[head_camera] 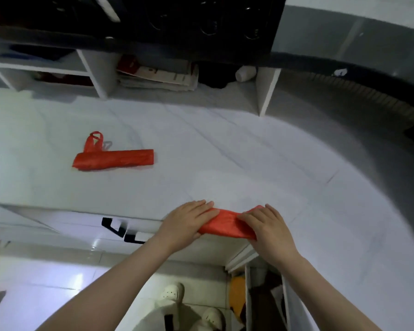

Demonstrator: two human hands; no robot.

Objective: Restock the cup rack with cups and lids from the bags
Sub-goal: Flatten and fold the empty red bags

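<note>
A folded red plastic bag (222, 223) lies across the near edge of the white counter (225, 151). My left hand (187, 220) holds its left end, fingers laid over the top and thumb underneath. My right hand (265, 228) grips its right end, fingers curled over the fold. A second red bag (115, 158), folded into a flat strip with its handles sticking up, lies further back on the left. A dark rack (153, 15) hangs at the top, blurred. No cups or lids can be made out.
White cubbies (158, 77) at the back of the counter hold stacked papers and a white bottle (245, 74). Black drawer handles (115, 226) sit below the counter edge. White shoes (172, 292) stand on the tiled floor; an open shelf is at the lower right.
</note>
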